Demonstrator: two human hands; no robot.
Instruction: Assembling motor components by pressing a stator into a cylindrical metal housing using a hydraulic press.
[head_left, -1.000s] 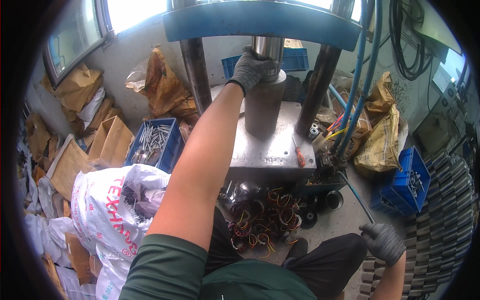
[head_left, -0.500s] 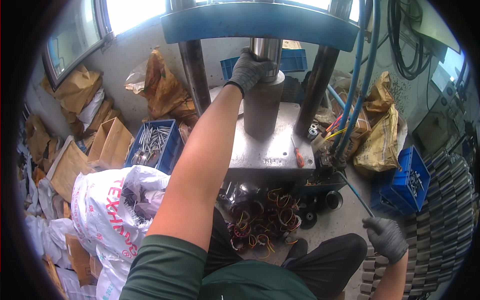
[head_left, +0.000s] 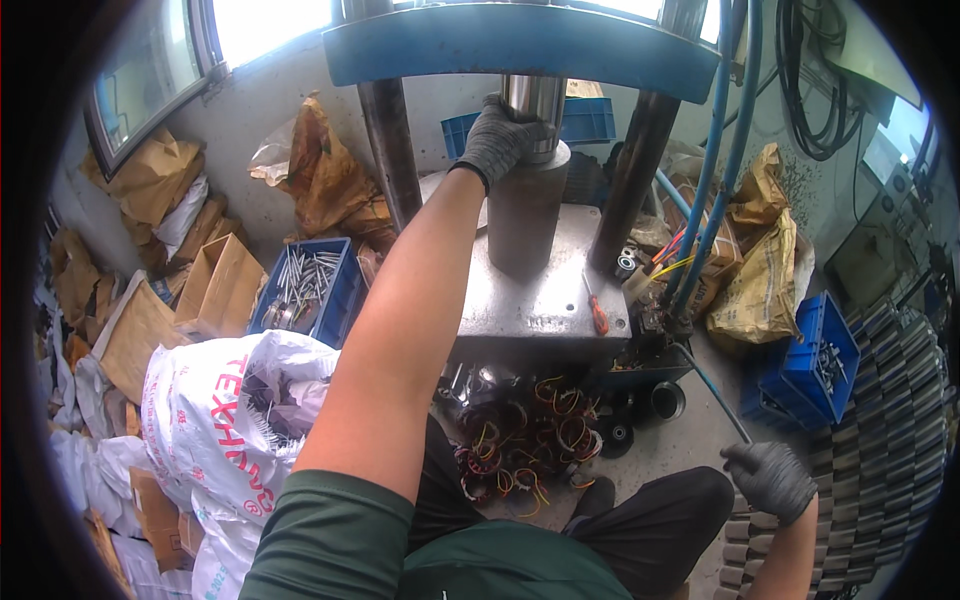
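In a dark grey glove, my left hand point(head_left: 495, 140) is closed about the lower end of a shiny metal cylinder point(head_left: 534, 105) below the blue crossbeam of a press. The thumb lies across its front. Directly beneath stands a thick dull-grey metal column point(head_left: 526, 220) on the steel press table point(head_left: 545, 310). My right hand point(head_left: 770, 480), gloved alike, is closed at the lower end of a long thin lever point(head_left: 712, 390) that slants down from the press's right side. The palm side of that hand is hidden.
A red-handled screwdriver point(head_left: 597, 312) lies on the press table. Several wire-wound motor parts point(head_left: 525, 440) sit on the floor below. Blue crates of metal parts stand left point(head_left: 345, 300) and right point(head_left: 815, 360). A white sack point(head_left: 210, 420) is near my left arm; stacked metal pieces point(head_left: 880, 440) rise at right.
My right hand and the lever's end have dropped slightly. My left hand stays on the shiny cylinder, with no visible shift.
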